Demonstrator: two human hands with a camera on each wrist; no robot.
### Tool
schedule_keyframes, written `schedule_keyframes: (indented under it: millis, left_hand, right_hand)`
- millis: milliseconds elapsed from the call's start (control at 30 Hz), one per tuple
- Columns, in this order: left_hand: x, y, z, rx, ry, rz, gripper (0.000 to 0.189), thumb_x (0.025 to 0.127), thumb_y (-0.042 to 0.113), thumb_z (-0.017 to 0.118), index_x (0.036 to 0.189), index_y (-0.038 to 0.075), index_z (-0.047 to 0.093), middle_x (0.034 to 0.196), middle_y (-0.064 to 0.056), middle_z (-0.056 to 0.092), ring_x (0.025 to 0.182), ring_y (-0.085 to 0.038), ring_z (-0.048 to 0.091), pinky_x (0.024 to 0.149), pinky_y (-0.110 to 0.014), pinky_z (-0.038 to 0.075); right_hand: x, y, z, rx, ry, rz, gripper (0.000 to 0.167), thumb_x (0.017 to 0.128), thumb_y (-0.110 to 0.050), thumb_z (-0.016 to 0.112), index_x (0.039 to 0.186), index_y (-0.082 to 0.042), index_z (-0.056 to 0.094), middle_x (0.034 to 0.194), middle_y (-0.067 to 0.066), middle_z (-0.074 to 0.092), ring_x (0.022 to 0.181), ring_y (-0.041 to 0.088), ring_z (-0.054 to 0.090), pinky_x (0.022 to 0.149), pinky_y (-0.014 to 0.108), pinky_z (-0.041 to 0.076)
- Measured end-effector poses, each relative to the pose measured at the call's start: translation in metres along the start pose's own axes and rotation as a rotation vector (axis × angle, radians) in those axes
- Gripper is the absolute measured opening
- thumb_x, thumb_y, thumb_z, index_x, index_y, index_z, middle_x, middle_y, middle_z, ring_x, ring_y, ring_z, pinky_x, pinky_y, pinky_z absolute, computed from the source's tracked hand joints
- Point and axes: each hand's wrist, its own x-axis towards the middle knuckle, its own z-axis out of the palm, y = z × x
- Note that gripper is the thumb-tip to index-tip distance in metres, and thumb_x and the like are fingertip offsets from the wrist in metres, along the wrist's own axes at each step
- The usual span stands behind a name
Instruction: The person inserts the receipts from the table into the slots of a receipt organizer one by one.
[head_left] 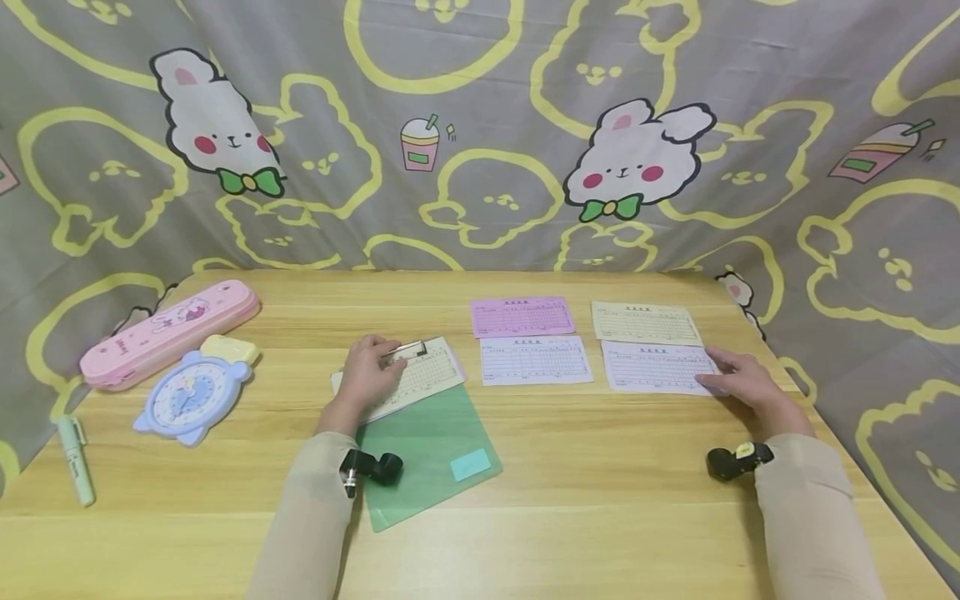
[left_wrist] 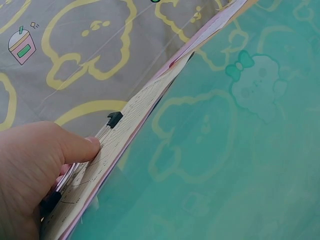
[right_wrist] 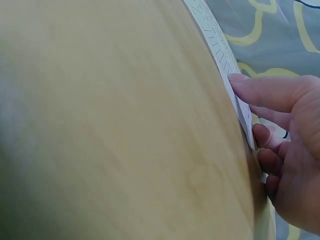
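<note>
My left hand (head_left: pixel 369 375) grips the clip end of a translucent green clipboard (head_left: pixel 427 458), its thumb on the metal clip (head_left: pixel 407 350). Under that clip lies a cream printed form (head_left: pixel 423 379), with pink paper showing beneath it. The left wrist view shows the thumb over the clip and the cream form (left_wrist: pixel 120 140). At the right, my right hand (head_left: pixel 750 385) pinches the right edge of a white printed form (head_left: pixel 648 367). In the right wrist view the thumb lies on this form (right_wrist: pixel 217 52), with the other fingers curled by its edge.
A pink form (head_left: pixel 521 317), another white form (head_left: pixel 536 361) and a cream form (head_left: pixel 647 323) lie near the held form. At the left are a pink pencil case (head_left: pixel 172 333), a blue toy clock (head_left: pixel 193 396), a yellow object (head_left: pixel 231 350) and a green marker (head_left: pixel 77 461). A patterned curtain (head_left: pixel 480 108) hangs behind.
</note>
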Motion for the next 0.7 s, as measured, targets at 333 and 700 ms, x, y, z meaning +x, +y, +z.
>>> schedule_keyframes:
  millis: [333, 700]
  left_hand:
    - [-0.001, 0.000, 0.000, 0.000, -0.015, -0.011, 0.039, 0.084, 0.022, 0.055, 0.117, 0.002, 0.053, 0.108, -0.013, 0.043, 0.101, -0.028, 0.034, 0.082, -0.042, 0.030]
    - [0.001, 0.000, 0.000, 0.004, 0.007, 0.021, 0.038, 0.082, 0.020, 0.055, 0.114, 0.001, 0.055, 0.107, -0.014, 0.045, 0.100, -0.029, 0.035, 0.081, -0.043, 0.029]
  right_hand:
    - [-0.006, 0.000, 0.003, 0.006, 0.058, -0.038, 0.064, 0.079, -0.024, 0.061, 0.124, 0.013, 0.033, 0.121, 0.037, 0.031, 0.109, 0.048, 0.028, 0.087, 0.055, 0.021]
    - [-0.016, 0.005, 0.010, 0.099, 0.236, 0.015, 0.055, 0.080, -0.010, 0.056, 0.127, 0.007, 0.034, 0.105, 0.032, 0.044, 0.088, 0.033, 0.043, 0.069, 0.032, 0.037]
